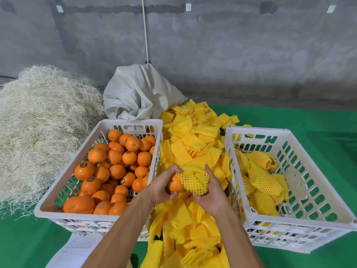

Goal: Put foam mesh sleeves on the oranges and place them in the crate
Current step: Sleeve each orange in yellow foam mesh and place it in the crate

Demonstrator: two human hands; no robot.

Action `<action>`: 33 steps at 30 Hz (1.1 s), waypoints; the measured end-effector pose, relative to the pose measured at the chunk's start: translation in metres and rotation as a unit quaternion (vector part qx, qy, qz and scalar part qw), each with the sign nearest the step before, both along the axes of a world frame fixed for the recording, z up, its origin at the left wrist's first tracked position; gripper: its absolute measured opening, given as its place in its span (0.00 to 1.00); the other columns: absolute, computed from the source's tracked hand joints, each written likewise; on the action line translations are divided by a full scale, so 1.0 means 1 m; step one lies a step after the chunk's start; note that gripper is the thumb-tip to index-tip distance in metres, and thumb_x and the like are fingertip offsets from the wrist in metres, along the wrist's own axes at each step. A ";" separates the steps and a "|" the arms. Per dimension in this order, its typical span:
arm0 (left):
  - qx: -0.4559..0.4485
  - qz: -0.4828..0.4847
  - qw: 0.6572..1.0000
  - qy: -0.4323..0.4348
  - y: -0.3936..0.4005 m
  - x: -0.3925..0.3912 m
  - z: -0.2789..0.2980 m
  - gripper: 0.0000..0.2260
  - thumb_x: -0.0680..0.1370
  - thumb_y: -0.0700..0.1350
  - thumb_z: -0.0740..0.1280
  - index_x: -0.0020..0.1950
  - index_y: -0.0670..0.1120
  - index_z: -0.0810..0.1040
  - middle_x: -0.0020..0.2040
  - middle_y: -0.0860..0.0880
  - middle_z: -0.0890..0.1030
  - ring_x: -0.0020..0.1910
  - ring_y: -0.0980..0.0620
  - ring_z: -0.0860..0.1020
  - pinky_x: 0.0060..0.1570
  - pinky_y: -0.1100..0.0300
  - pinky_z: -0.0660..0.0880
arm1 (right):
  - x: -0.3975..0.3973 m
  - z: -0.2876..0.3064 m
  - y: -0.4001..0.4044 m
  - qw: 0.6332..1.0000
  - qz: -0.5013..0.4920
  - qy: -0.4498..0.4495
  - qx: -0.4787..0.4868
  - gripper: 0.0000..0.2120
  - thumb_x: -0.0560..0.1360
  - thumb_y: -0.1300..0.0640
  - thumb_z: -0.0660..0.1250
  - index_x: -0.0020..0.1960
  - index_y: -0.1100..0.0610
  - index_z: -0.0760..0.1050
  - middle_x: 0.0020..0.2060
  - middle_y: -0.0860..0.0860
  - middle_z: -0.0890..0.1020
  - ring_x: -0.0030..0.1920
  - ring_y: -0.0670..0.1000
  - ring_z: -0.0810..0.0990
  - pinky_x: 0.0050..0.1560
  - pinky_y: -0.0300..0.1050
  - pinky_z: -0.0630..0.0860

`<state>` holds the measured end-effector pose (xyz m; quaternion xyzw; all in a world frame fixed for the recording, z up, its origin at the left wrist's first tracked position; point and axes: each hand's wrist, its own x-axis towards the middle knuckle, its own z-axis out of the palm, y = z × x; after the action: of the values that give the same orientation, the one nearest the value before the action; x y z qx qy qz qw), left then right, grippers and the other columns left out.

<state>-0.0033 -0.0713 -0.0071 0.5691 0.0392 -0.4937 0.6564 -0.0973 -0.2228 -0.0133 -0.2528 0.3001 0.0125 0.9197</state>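
Note:
My left hand (163,185) grips an orange (174,184) from the left and below. A yellow foam mesh sleeve (195,179) covers the orange's right half, and my right hand (211,194) holds that sleeve from the right. Both hands hover over a pile of loose yellow sleeves (193,140) lying between two white crates. The left crate (63,192) is full of bare oranges (114,167). The right crate (316,213) holds several sleeved oranges (260,180) against its left side.
A heap of pale straw (38,128) lies left of the orange crate. A white woven sack (139,93) leans at the back against a grey wall. Green cloth (318,120) covers the table. A sheet of paper (73,250) lies near the front edge.

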 end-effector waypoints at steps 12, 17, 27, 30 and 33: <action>-0.142 0.100 0.979 0.109 -0.001 0.006 0.000 0.22 0.74 0.49 0.75 0.63 0.45 0.72 0.54 0.38 0.79 0.52 0.37 0.81 0.36 0.55 0.82 | 0.004 0.003 -0.005 0.962 -0.136 0.045 -0.233 0.35 0.77 0.52 0.73 0.78 0.58 0.63 0.74 0.54 0.71 0.72 0.58 0.71 0.63 0.56 0.73; -0.251 0.127 0.957 0.071 0.003 0.009 -0.002 0.34 0.73 0.39 0.75 0.76 0.38 0.66 0.69 0.34 0.77 0.66 0.37 0.80 0.63 0.50 0.80 | 0.006 -0.002 -0.005 0.862 -0.146 0.076 -0.480 0.03 0.79 0.55 0.70 0.51 0.49 0.78 0.31 0.38 0.69 0.30 0.40 0.68 0.43 0.57 0.75; -0.153 -0.087 0.969 -0.173 0.009 -0.010 0.005 0.45 0.60 0.67 0.82 0.69 0.42 0.77 0.75 0.41 0.74 0.74 0.41 0.72 0.76 0.41 0.66 | 0.028 -0.012 0.006 0.819 -0.053 0.132 -0.556 0.16 0.80 0.56 0.68 0.35 0.56 0.70 0.33 0.53 0.74 0.34 0.59 0.68 0.40 0.59 0.64; -0.118 -0.099 0.965 -0.211 0.004 -0.014 0.005 0.34 0.63 0.64 0.82 0.60 0.44 0.85 0.82 0.46 0.63 0.75 0.42 0.70 0.73 0.41 0.70 | 0.025 -0.005 0.012 0.827 -0.042 0.135 -0.545 0.04 0.80 0.57 0.68 0.46 0.54 0.76 0.43 0.56 0.78 0.44 0.60 0.76 0.49 0.58 0.69; -0.131 -0.066 0.968 -0.205 -0.001 -0.012 0.000 0.30 0.67 0.59 0.82 0.61 0.42 0.86 0.82 0.49 0.63 0.75 0.43 0.71 0.70 0.41 0.74 | 0.024 -0.011 0.009 0.748 0.020 0.118 -0.652 0.16 0.75 0.55 0.74 0.61 0.55 0.78 0.54 0.54 0.83 0.55 0.63 0.80 0.49 0.55 0.76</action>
<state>-0.0152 -0.0726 -0.0073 0.5684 -0.1989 -0.4100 0.6850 -0.0736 -0.2140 -0.0241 -0.7938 0.3364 -0.1378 0.4875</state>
